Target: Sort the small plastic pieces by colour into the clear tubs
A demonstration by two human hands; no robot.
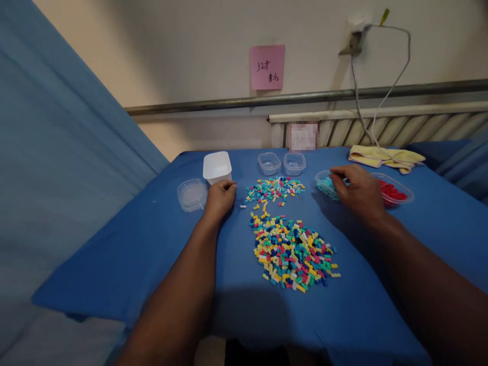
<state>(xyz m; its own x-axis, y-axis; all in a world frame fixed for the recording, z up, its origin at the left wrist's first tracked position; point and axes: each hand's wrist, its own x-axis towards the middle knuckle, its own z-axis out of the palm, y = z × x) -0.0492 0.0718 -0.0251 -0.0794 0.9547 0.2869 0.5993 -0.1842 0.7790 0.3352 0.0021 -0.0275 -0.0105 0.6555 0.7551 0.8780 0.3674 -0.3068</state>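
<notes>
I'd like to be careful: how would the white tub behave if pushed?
The white tub probably keeps its shape, since its walls stand straight. Plain white shows inside, so it's likely light and may slide. Its boxy form seems unlikely to roll.

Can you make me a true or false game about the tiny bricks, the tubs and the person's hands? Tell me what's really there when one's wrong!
1. The left hand is beside the white tub. True.
2. The tiny bricks on the blue cover are all one color. False: they are a mix, with yellow, pink, blue and green among them.
3. The right hand is at the tub of red pieces' far right end. False: its fingertips are by the tub of turquoise pieces.
4. A yellow cloth lies behind the tub of red pieces. True.
5. The pink note on the wall is blank. False: it has dark handwriting.
</notes>
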